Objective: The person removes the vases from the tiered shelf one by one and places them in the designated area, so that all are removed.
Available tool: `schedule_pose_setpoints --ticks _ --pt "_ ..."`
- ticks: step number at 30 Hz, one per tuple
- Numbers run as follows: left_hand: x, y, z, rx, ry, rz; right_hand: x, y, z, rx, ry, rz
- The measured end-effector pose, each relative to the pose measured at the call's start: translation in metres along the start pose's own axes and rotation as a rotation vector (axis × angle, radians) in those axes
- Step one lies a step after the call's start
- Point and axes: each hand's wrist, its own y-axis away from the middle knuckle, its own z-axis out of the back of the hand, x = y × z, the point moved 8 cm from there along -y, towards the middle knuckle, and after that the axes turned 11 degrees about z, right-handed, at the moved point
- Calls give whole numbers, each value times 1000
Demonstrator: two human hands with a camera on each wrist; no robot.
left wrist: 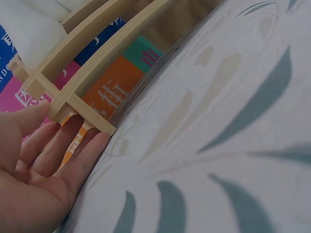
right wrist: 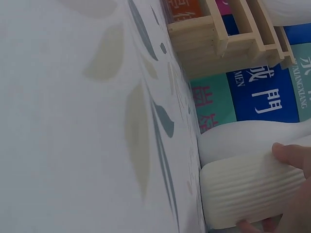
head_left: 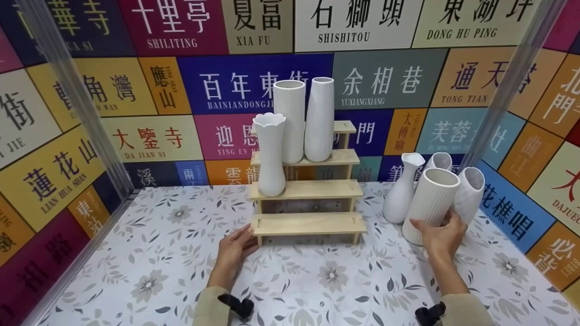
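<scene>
My right hand [head_left: 442,237] grips a white ribbed cylindrical vase [head_left: 432,197], thumb on one side and fingers round the other. The vase tilts slightly; its ribs [right wrist: 243,189] show in the right wrist view. Beside it are a narrow-necked vase [head_left: 401,190] with a wavy rim, a textured vase [head_left: 471,190] and another vase [head_left: 438,160], mostly hidden. My left hand [head_left: 233,251] holds the front left corner of a stepped wooden stand [head_left: 308,224], thumb at the step's end and fingers against the leg [left wrist: 90,114].
On the stand's upper steps stand a scallop-rimmed vase [head_left: 272,158], a tall ribbed vase [head_left: 290,122] and a smooth tapered vase [head_left: 320,120]. A flower-patterned cloth [head_left: 331,280] covers the table. Behind rises a wall of coloured sign panels [head_left: 154,138], with clear upright posts at both sides.
</scene>
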Motion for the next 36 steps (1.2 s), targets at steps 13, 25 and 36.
schedule_pose_setpoints --ticks 13,25,36 --pt "0 0 -1 4 29 -5 6 1 4 -70 -21 -23" --pt "-1 -1 0 -8 37 -4 6 0 4 -80 -19 -20" --pt "0 -1 1 -19 11 18 7 -2 5 -75 -33 -10"
